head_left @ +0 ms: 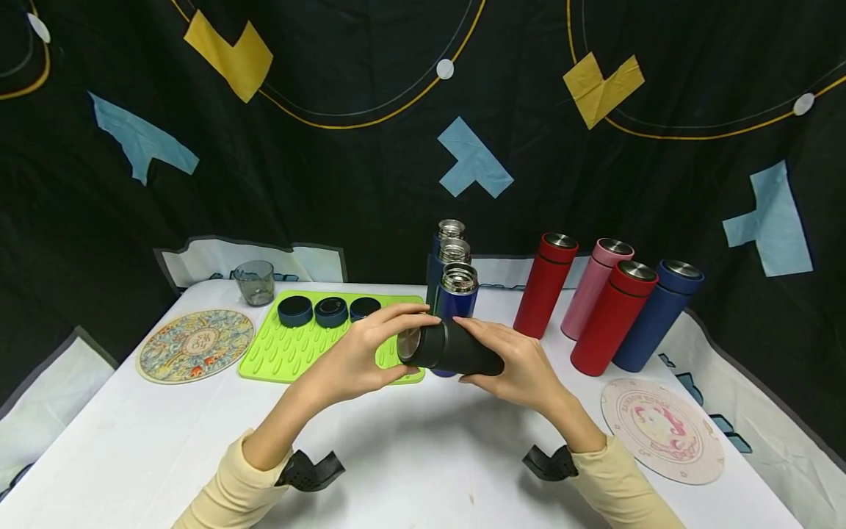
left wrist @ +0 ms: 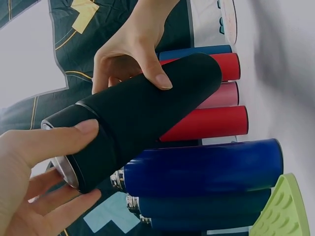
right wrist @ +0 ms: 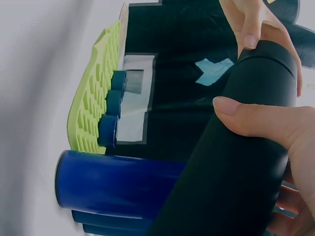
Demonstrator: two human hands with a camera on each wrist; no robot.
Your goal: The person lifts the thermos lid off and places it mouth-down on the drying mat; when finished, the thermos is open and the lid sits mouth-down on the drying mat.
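Note:
A black bottle [head_left: 465, 349] is held in the air, lying nearly sideways, its silver-topped lid [left wrist: 69, 169] toward the left. My left hand [head_left: 353, 353] grips the lid end between thumb and fingers. Around the body, near the base, my right hand [head_left: 522, 367] is wrapped, as the right wrist view also shows with its thumb across the bottle [right wrist: 231, 162]. Just behind stand several lidless bottles in a row, the nearest a blue one [head_left: 456, 294]. Dark blue lids [head_left: 294, 311] sit on a green mat [head_left: 284, 356] to the left.
Red [head_left: 545, 286], pink [head_left: 595, 294] and blue [head_left: 661, 316] bottles with silver-topped lids stand at the right. A round pink mat [head_left: 661, 433] lies before them. At the far left are a patterned round mat [head_left: 158, 353] and a grey glass [head_left: 255, 286].

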